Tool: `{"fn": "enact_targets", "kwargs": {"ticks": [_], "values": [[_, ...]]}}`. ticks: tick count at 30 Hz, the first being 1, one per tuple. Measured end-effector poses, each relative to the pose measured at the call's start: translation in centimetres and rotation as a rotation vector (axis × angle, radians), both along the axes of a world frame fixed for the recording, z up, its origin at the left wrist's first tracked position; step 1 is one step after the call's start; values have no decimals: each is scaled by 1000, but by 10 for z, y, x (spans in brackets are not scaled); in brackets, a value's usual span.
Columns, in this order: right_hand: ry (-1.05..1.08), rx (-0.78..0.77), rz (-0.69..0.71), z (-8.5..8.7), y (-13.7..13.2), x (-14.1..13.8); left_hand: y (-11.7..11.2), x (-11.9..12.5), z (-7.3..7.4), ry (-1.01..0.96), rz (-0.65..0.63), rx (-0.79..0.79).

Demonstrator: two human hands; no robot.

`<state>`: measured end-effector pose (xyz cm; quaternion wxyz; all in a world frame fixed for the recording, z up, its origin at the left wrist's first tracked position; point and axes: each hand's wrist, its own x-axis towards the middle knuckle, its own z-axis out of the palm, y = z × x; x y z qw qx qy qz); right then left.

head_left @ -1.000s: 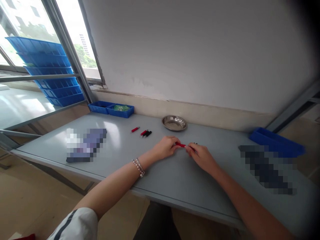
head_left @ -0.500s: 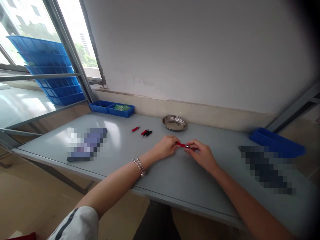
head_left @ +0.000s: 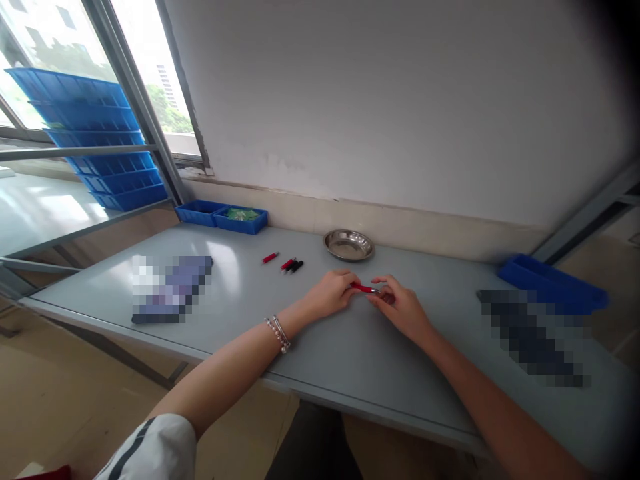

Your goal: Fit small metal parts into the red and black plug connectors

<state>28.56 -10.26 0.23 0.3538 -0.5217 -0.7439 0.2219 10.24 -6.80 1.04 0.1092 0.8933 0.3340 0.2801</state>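
Observation:
A red pen (head_left: 365, 289) with a silver end lies level between my two hands above the tabletop. My left hand (head_left: 334, 293) is closed on its left end. At the silver end, the thumb and fingers of my right hand (head_left: 400, 303) are pinched round the pen, with the index finger lifted off. Beyond my left hand, a red pen piece (head_left: 271, 257) rests alone on the table. Beside it, another red piece (head_left: 288, 265) lies close against a black one (head_left: 297, 267).
A round steel dish (head_left: 349, 245) stands near the wall. Two small blue bins (head_left: 240, 222) sit at the back left, one with green packets. A blue bin (head_left: 553, 283) and a blurred dark item (head_left: 533, 340) are at right. Stacked blue crates (head_left: 110, 143) rise at far left.
My right index finger has lifted and straightened away from the pen's silver end. My left hand and the pen have stayed nearly still; the view shifts slightly.

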Motion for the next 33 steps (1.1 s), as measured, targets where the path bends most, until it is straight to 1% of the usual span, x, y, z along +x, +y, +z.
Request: {"fn": "enact_targets", "kwargs": {"ticks": [4, 8, 12, 18, 23, 26, 33], "values": [[-27, 37, 34, 0, 0, 1, -2, 0, 1, 11, 9, -3], [-60, 42, 36, 1, -1, 1, -2, 1, 1, -1, 4, 3], [-105, 45, 24, 2, -1, 1, -1, 0, 0, -17, -2, 5], [-166, 8, -12, 3, -1, 1, 0, 0, 1, -28, -6, 6], [-146, -12, -15, 1, 1, 2, -2, 0, 2, 2, 22, -28], [-131, 9, -9, 0, 1, 2, -2, 0, 3, -2, 36, -32], [-179, 37, 24, 1, 1, 3, -2, -1, 4, -4, 22, -31]]}}
